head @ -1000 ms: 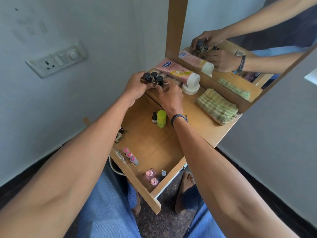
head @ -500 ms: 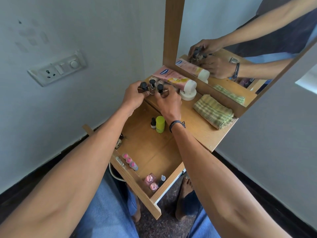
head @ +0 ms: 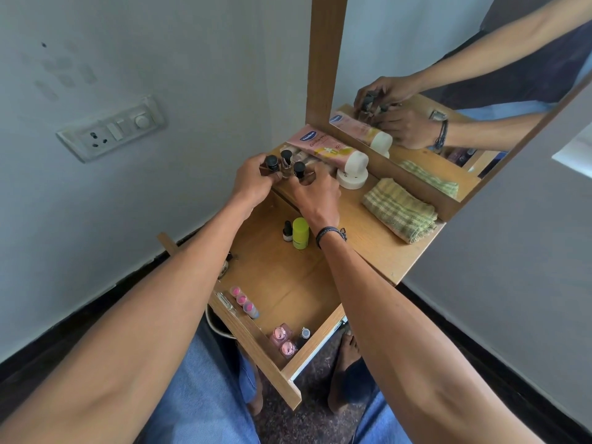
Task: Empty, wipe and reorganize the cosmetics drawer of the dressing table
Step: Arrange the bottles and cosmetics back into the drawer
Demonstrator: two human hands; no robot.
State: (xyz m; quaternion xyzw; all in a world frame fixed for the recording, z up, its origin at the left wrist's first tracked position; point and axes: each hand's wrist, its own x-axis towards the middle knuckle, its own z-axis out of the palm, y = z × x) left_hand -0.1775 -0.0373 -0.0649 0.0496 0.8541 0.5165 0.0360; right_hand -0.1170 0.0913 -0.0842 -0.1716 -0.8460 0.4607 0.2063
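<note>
Pale blue-grey walls point(head: 192, 75) meet in a corner where a wooden-framed mirror point(head: 326, 59) rises from the back of a light wood worktop point(head: 378, 248), under soft, even light. A white switchboard point(head: 112, 128) with a socket, switches and a round dial sits in the smudged left wall. Dark skirting point(head: 80, 315) runs along both walls above a dark speckled floor point(head: 304, 421).

- small bottles point(head: 286, 165), between left hand point(head: 253, 181) and right hand point(head: 317, 193): black caps.
- tube point(head: 320, 145), beyond right hand: pink, white cap.
- cloth point(head: 400, 209), right of right hand: green-cream check.
- cylinder point(head: 300, 232), by right wrist: lime green.
</note>
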